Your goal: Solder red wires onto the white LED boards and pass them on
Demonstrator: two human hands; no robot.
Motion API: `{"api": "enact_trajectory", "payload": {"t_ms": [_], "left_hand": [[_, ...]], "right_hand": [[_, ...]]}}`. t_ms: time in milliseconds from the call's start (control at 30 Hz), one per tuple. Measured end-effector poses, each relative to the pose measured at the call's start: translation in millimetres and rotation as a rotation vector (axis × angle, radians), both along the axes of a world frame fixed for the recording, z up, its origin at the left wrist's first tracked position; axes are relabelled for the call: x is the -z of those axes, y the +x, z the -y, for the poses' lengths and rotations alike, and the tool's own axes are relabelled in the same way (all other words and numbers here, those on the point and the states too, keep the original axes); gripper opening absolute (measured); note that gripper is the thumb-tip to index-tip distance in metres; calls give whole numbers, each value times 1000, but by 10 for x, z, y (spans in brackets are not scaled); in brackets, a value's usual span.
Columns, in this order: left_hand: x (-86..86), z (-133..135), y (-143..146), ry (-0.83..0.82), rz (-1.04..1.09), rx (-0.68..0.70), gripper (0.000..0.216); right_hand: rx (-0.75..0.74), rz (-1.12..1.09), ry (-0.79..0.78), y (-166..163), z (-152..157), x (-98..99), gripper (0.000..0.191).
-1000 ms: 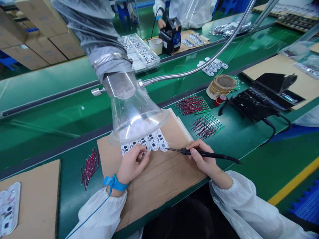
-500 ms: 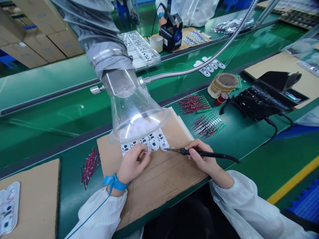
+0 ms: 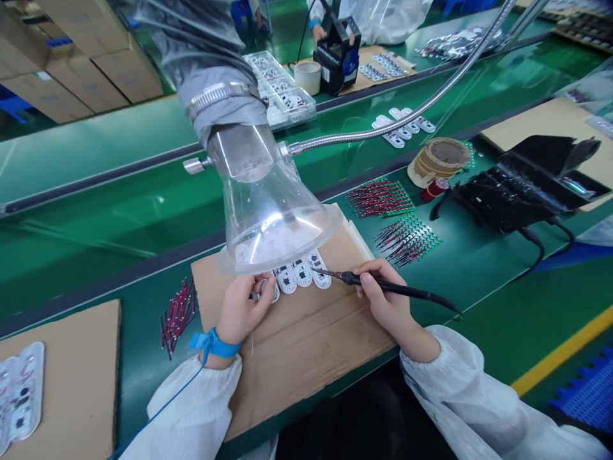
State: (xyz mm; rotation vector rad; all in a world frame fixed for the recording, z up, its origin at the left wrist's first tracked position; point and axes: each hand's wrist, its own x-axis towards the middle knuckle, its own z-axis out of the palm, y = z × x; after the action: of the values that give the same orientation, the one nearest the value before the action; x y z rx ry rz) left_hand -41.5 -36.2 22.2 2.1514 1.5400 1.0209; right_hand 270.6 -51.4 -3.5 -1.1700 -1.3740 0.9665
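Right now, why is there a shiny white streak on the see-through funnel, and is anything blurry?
In the head view, overhead light glares off the clear funnel as bright streaks, and the green belt shows softer reflections. The circuit boards behind the funnel rim look partly washed out. The right hand holding the soldering iron looks sharp; straight edges bend near the frame's sides.

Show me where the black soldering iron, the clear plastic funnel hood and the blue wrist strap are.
black soldering iron [image 3: 397, 291]: head view, middle of handle.
clear plastic funnel hood [image 3: 272, 211]: head view, flared wall.
blue wrist strap [image 3: 213, 345]: head view, band on the wrist.
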Motion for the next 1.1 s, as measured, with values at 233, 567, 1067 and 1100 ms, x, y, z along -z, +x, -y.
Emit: {"api": "enact_trajectory", "payload": {"t_ms": [233, 567, 1067, 1100], "left_hand": [[49, -17, 17, -77, 24, 141, 12], [34, -22, 24, -98, 31, 124, 13], [30, -27, 29, -127, 7, 115, 17], [31, -26, 27, -131, 6, 113, 17]], "right_hand": [[53, 75, 35, 50, -10, 29, 33], [-55, 121, 46, 75, 1, 11, 23], [-65, 133, 42, 67, -14, -16, 24], [-55, 125, 39, 66, -13, -18, 25]]}}
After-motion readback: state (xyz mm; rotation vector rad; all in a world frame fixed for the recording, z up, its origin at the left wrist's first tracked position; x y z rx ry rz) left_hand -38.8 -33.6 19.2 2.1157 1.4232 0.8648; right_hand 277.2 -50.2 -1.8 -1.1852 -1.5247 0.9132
